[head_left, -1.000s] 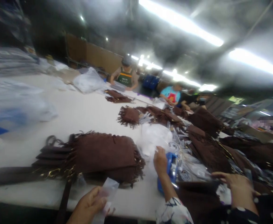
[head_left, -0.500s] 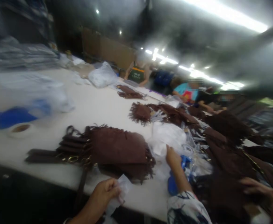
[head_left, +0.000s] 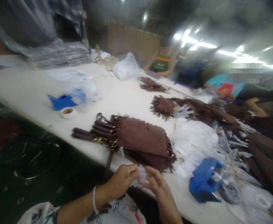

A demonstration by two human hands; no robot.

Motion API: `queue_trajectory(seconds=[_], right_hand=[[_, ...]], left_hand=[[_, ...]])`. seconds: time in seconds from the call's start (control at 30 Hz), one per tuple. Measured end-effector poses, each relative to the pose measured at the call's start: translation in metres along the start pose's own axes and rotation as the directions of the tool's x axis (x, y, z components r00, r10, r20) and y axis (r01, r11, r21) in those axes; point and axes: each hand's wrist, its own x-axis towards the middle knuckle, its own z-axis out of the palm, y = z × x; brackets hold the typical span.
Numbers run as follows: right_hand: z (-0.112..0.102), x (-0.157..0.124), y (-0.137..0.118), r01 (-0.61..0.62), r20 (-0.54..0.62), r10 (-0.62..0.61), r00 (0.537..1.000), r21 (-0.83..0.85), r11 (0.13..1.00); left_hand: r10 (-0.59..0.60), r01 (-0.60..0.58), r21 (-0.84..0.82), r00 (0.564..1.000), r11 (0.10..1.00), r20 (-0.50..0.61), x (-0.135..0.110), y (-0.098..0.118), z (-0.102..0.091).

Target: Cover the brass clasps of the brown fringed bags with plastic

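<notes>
My left hand (head_left: 124,180), with a pale bangle at its wrist, pinches a small piece of thin white film (head_left: 142,175) at the table's front edge. On the other side of the film, my right hand (head_left: 158,188) has its fingers curled against it. Just beyond both hands lies a stack of brown fringed bags (head_left: 143,135), with straps and gold-coloured rings toward the left. Whether the film is plastic or paper I cannot make out.
A blue tape dispenser (head_left: 205,179) stands at right, beside white plastic bags (head_left: 194,133) and more brown bags (head_left: 267,152). Farther left are a tape roll (head_left: 68,112), another blue dispenser (head_left: 63,102) and stacked grey packs (head_left: 64,54). Several people sit across the white table (head_left: 127,96).
My right hand has left the white plastic pile and come to the film in my left hand. The view has swung right-to-left, showing more of the table's left side.
</notes>
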Motion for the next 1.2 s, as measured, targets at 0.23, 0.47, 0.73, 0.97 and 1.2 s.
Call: queue_trajectory(seconds=[0.23, 0.47, 0.73, 0.97, 1.2], right_hand=[[0.045, -0.001, 0.036, -0.092, 0.023, 0.09, 0.996, 0.299, 0.95], [0.084, -0.01, 0.045, 0.025, -0.065, -0.026, 0.998, -0.013, 1.0], [0.106, -0.019, 0.039, -0.037, 0.119, 0.035, 0.992, 0.011, 0.999], [0.119, -0.01, 0.037, -0.023, 0.198, 0.026, 0.98, -0.021, 1.0], [0.134, 0.008, 0.056, -0.077, 0.33, 0.076, 0.941, -0.009, 0.997]], left_hand=[[-0.105, 0.091, 0.229, 0.993, 0.969, 0.046, -0.036, 0.005, -0.04], [-0.265, 0.187, -0.466, 0.958, 0.865, -0.108, -0.059, -0.021, -0.044], [-0.154, 0.108, -0.135, 0.904, 0.985, -0.398, -0.079, -0.029, -0.047], [0.103, 0.058, 0.487, 0.95, 0.871, -0.296, -0.085, -0.043, -0.064], [-0.171, 0.152, -0.083, 0.919, 0.985, -0.356, -0.091, -0.054, -0.08]])
